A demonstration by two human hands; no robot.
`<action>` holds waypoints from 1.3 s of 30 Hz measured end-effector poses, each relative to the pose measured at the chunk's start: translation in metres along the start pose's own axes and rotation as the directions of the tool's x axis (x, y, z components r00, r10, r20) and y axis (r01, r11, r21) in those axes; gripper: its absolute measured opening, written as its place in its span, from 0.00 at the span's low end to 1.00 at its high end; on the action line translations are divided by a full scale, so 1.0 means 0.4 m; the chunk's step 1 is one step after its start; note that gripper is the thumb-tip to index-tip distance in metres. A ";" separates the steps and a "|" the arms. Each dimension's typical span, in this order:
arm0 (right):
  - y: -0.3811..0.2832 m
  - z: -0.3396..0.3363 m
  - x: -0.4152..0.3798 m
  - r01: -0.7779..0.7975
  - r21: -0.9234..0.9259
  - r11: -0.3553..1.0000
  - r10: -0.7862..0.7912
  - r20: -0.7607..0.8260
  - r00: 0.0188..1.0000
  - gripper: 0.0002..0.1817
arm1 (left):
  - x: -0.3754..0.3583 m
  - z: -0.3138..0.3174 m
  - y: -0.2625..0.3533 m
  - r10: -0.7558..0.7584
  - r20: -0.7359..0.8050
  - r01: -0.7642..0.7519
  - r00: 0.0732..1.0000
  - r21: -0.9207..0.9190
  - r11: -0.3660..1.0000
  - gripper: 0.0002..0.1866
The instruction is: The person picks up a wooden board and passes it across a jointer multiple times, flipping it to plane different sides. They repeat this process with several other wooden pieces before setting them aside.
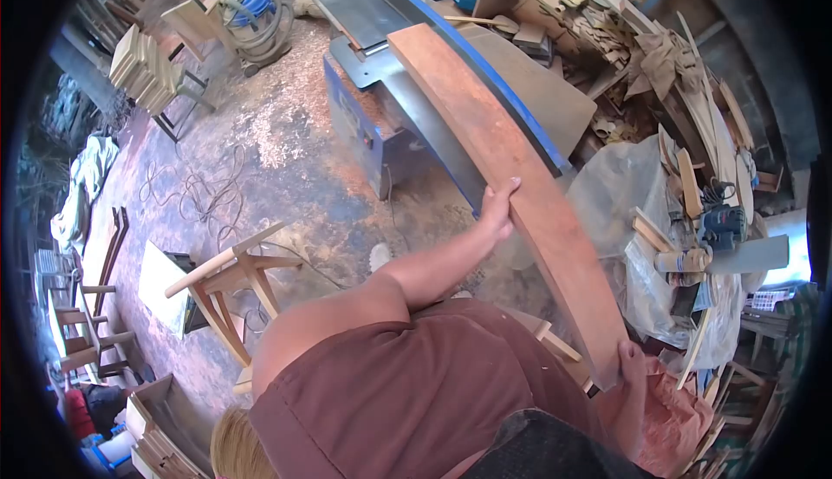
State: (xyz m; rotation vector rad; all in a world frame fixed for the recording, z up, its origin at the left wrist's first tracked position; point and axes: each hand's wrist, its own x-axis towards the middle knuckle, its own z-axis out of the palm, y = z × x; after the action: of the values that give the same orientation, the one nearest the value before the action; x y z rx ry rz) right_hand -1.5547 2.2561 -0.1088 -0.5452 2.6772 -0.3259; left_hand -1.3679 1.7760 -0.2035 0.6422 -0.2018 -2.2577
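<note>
A long reddish-brown wooden board (pixel 511 145) runs from the metal bed of a planing machine (pixel 416 97) back toward my body, beside the machine's blue-edged fence (pixel 485 58). My left hand (pixel 497 208) grips the board's left edge near its middle, thumb on the upper face and the other fingers mostly hidden. At the near end, my right hand (pixel 633 363) holds the right edge, its fingers partly hidden by the board.
A wooden stool frame (pixel 234 271) stands at left, near a tangled cable (pixel 195 193) on the floor. Behind it is a vacuum (pixel 256 28). Scrap wood (pixel 598 37) fills the back right; a power tool (pixel 724 223) lies at right.
</note>
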 end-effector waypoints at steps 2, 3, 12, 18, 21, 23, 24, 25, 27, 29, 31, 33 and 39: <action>0.121 0.043 0.043 0.018 0.142 0.990 -0.023 0.034 0.999 0.35 | 0.029 -0.029 -0.054 -0.045 -0.008 0.045 0.999 0.005 0.999 0.23; 0.155 0.075 0.058 -0.068 0.422 0.904 0.081 -0.013 0.997 0.34 | 0.044 -0.045 -0.088 -0.051 -0.012 0.051 0.999 0.009 0.999 0.23; 0.166 0.117 0.052 -0.256 0.965 -0.052 0.148 0.261 0.954 0.38 | 0.071 -0.015 -0.174 -0.232 -0.066 0.233 0.970 0.503 0.832 0.29; 0.230 0.226 0.133 -0.282 0.957 -0.072 0.113 0.289 0.951 0.38 | 0.150 0.048 0.070 0.243 0.083 -0.001 0.967 0.947 -0.320 0.38; 0.256 0.298 0.156 -0.276 0.946 -0.173 0.101 0.295 0.950 0.35 | 0.318 -0.046 0.078 0.475 0.368 -0.084 0.799 0.851 -0.518 0.43; 0.247 0.322 0.173 -0.291 0.922 -0.255 0.049 0.313 0.948 0.33 | 0.380 -0.078 0.065 0.498 0.543 -0.038 0.676 0.701 -0.712 0.46; 0.236 0.330 0.182 -0.294 0.922 -0.253 0.049 0.316 0.948 0.33 | 0.386 -0.069 0.055 0.481 0.517 -0.012 0.708 0.690 -0.724 0.48; 0.227 0.334 0.194 -0.297 0.922 -0.250 0.072 0.324 0.943 0.33 | 0.392 -0.060 0.047 0.468 0.485 0.016 0.739 0.681 -0.732 0.50; 0.201 0.345 0.199 -0.315 0.918 -0.242 0.100 0.346 0.933 0.33 | 0.407 -0.063 0.063 0.431 0.514 0.020 0.741 0.625 -0.780 0.50; 0.166 0.346 0.196 -0.279 0.945 -0.170 0.070 0.294 0.953 0.35 | 0.407 -0.072 0.079 0.383 0.539 0.023 0.750 0.558 -0.830 0.50; 0.162 0.346 0.204 -0.297 0.940 -0.168 0.075 0.312 0.947 0.36 | 0.422 -0.062 0.088 0.328 0.538 -0.009 0.776 0.530 -0.848 0.50; 0.171 0.343 0.198 -0.320 0.935 -0.153 0.084 0.335 0.938 0.37 | 0.425 -0.064 0.094 0.292 0.528 -0.029 0.797 0.517 -0.856 0.51; 0.179 0.354 0.217 -0.361 0.932 -0.017 0.267 0.352 0.897 0.36 | 0.453 -0.038 0.128 0.257 0.521 -0.059 0.814 0.514 -0.856 0.52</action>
State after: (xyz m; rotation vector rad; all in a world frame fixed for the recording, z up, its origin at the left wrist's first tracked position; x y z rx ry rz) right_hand -1.5930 2.2635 -0.2853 0.5374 1.6411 -1.7749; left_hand -1.4328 1.6112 -0.2692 1.2727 -2.5598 -0.0929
